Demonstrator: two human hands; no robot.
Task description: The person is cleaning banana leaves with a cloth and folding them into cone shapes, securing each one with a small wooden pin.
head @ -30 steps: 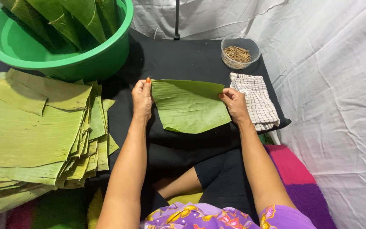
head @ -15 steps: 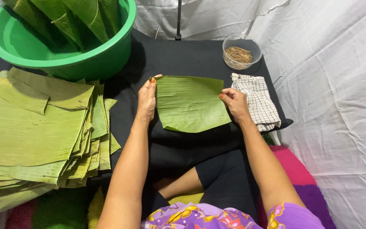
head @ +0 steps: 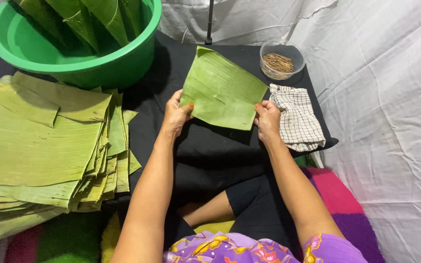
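Currently both hands pinch one leaf (head: 222,90) above the black worktop (head: 210,156): left hand (head: 176,114) at near-left corner, right hand (head: 267,118) at near-right. Likely light, floppy, tear-prone; edge holds suit it.

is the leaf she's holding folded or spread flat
Spread flat: the banana leaf piece shows as one open sheet, the left hand and right hand pinching its two near corners.

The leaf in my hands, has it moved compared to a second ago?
Yes. The leaf has turned and lifted away from the body; its far corner now reaches up level with the bowl, where earlier its top edge lay below it.
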